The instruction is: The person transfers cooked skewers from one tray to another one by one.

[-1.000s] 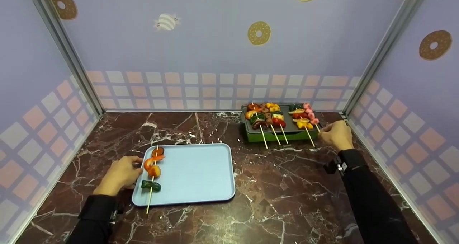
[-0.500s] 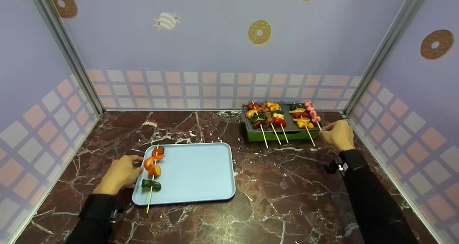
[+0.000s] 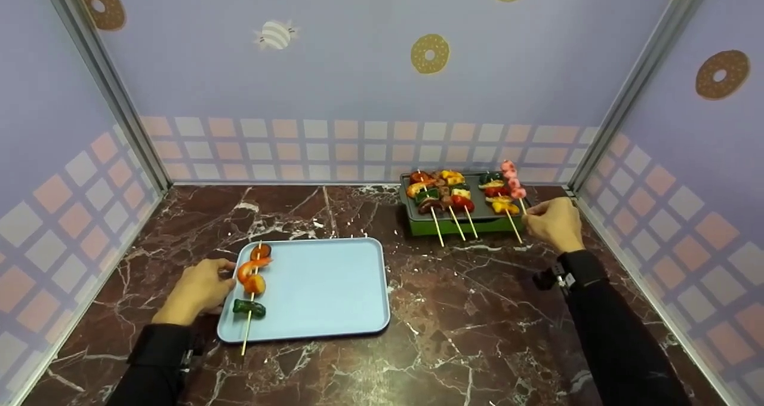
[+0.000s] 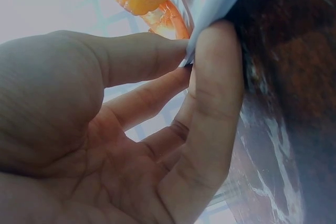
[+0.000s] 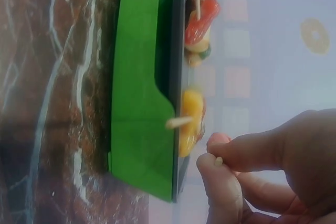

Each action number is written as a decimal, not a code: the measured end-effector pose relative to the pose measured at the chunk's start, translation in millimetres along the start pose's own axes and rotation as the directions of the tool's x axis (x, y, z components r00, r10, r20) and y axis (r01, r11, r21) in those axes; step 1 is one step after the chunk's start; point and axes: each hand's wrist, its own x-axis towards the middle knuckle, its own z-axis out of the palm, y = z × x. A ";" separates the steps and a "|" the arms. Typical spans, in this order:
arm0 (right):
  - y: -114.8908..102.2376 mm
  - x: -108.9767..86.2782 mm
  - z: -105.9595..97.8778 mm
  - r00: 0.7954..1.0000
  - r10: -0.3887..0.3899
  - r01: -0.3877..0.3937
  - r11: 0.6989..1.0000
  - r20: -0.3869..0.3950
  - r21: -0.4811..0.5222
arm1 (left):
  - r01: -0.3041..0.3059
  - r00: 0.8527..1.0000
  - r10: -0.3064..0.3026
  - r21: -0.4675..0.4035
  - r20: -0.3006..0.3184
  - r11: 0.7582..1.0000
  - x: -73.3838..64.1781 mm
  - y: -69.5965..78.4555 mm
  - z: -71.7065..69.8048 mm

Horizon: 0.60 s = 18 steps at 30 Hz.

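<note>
My right hand (image 3: 555,221) pinches the stick of a skewer of pink balls (image 3: 512,179) between thumb and forefinger. The skewer is tilted up over the right end of a green grill (image 3: 477,227) with a dark top plate. In the right wrist view the stick's end pokes out between the fingertips (image 5: 231,153). At the left, my left hand (image 3: 200,289) pinches the edge of a light blue tray (image 3: 328,292), thumb on top and forefinger (image 4: 215,98) beneath. Along the tray's left side lies a skewer with shrimp (image 3: 248,271) and a green pepper piece (image 3: 249,308).
Several other skewers rest on the grill: one with a yellow piece (image 3: 504,206) near the right end, others with a red piece (image 3: 462,203) and brown meat on the left. Their sticks jut over the front edge. Patterned walls (image 3: 358,83) enclose the marble tabletop (image 3: 441,322).
The right hand has shifted slightly left, and the pink-ball skewer has risen and tilted up from the grill. The left hand keeps its hold on the tray.
</note>
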 end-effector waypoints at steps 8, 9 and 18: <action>-14.4 -9.7 3.6 0.999 -0.042 0.042 0.999 0.005 0.024 | 0.003 1.000 -0.003 0.019 -0.002 1.000 -0.3 0.1 1.1; -15.7 -10.5 4.1 0.999 -0.050 0.050 0.998 0.004 0.026 | 0.003 1.000 -0.003 0.020 -0.003 1.000 -0.3 0.2 1.1; -25.9 -18.5 7.9 0.996 -0.081 0.078 0.994 0.031 0.072 | -0.003 1.000 0.003 0.017 -0.007 1.000 0.6 -0.7 1.5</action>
